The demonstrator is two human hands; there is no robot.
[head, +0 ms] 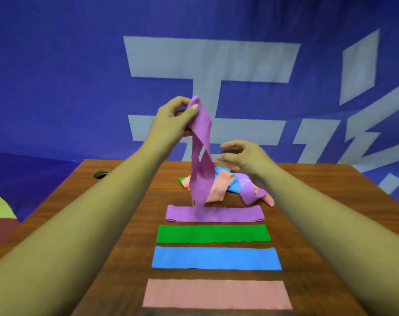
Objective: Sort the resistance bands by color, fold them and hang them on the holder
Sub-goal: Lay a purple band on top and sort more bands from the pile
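Observation:
My left hand [171, 122] is raised above the table and pinches the top of a purple resistance band [202, 156], which hangs twisted down to just above the table. My right hand [241, 158] hovers open beside the hanging band, fingers spread, apart from it. Behind the band lies a tangled pile of bands [230, 185] in pink, blue, purple and green. Four bands lie flat in a column nearer me: a purple flat band [228, 213], a green band [213, 233], a blue band [216, 258] and a pink band [216, 294]. No holder is visible.
The wooden table [107, 201] has a round cable hole [100, 174] at its far left corner. A blue backdrop with white shapes [205, 58] hangs behind the table's far edge.

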